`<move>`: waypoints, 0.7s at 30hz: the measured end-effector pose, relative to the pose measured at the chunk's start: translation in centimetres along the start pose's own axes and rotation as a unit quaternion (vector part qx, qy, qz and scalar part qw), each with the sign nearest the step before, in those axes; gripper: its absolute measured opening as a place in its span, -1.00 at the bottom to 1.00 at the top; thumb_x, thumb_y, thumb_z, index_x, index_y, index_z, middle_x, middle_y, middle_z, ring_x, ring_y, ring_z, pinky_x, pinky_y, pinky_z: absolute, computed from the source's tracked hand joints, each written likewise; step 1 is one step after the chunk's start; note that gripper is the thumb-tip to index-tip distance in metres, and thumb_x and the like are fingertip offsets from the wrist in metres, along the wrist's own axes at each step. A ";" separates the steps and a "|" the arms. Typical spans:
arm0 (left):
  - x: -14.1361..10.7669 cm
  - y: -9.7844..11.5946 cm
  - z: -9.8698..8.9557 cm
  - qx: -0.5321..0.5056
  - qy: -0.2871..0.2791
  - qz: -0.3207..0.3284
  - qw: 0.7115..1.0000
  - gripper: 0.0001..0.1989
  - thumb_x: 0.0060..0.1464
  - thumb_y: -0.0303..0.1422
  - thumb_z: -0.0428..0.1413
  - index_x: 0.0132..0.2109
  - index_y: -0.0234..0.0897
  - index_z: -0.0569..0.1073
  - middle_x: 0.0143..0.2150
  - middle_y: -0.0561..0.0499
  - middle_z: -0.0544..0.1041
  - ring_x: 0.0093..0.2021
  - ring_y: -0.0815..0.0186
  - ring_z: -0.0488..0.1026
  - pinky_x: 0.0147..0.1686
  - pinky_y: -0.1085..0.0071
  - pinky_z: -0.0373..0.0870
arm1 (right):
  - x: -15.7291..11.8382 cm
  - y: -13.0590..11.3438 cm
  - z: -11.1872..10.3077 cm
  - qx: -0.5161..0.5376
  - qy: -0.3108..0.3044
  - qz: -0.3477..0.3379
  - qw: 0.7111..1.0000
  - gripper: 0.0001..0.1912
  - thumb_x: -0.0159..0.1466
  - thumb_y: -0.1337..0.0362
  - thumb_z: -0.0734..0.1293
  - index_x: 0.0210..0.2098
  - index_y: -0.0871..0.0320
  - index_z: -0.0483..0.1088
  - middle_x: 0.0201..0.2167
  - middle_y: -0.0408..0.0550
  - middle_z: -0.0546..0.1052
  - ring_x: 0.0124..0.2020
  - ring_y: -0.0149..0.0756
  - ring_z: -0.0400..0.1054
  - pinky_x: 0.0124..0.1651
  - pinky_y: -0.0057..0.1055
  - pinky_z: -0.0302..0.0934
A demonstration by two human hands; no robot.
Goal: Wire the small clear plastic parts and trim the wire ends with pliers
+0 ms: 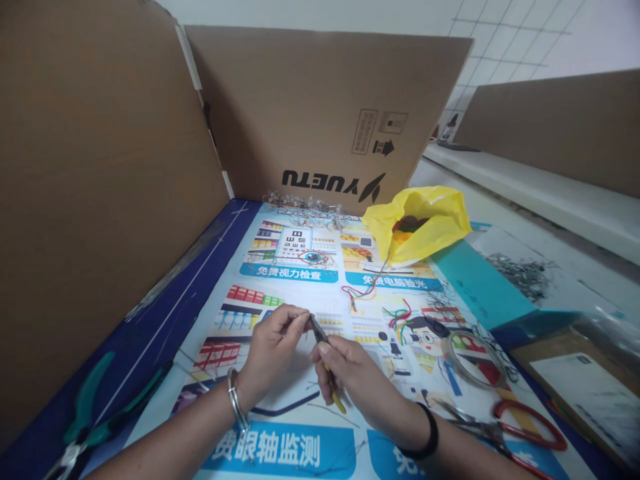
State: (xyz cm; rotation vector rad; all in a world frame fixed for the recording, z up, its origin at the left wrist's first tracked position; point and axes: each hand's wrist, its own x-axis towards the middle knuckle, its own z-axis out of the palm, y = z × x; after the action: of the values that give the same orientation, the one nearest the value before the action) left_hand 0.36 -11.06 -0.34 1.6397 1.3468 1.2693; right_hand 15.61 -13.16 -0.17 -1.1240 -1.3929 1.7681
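Both hands meet over the middle of a printed poster (300,297). My right hand (345,367) is wrapped round small pliers (319,332) with yellow handles, their dark jaws pointing up and left. At the tip of the jaws, my left hand (280,340) pinches something too small to make out. Red, green and yellow threads (400,320) lie on the poster beyond my right hand. A yellow bag (440,230) stands open behind them, with dark and orange material inside.
Green-handled pliers (90,400) lie at the front left. At the right are red-handled scissors (530,423), a tape roll (475,360) and a teal box (490,287). Tangled wire (305,203) lies along the back by cardboard walls (310,100). Dark wire bits (523,270) are at the right.
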 end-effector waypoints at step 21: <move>1.1 0.8 -1.2 -0.057 -0.038 -0.039 0.997 -0.85 0.09 -0.36 -0.03 -0.40 -0.30 0.35 -0.47 0.06 0.45 -0.45 0.42 0.40 -0.41 0.50 0.36 | 0.0 0.3 -0.8 -0.232 0.006 -0.028 0.972 -0.72 0.26 0.12 0.10 -0.50 0.14 0.20 -0.65 -0.22 0.26 -0.63 -0.47 0.15 -0.57 -0.53 0.00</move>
State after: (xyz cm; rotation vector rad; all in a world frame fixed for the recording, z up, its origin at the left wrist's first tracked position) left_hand -0.58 -10.32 1.03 1.5280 1.2572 1.2033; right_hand 16.36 -12.86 -0.57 -1.3096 -1.8715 1.4270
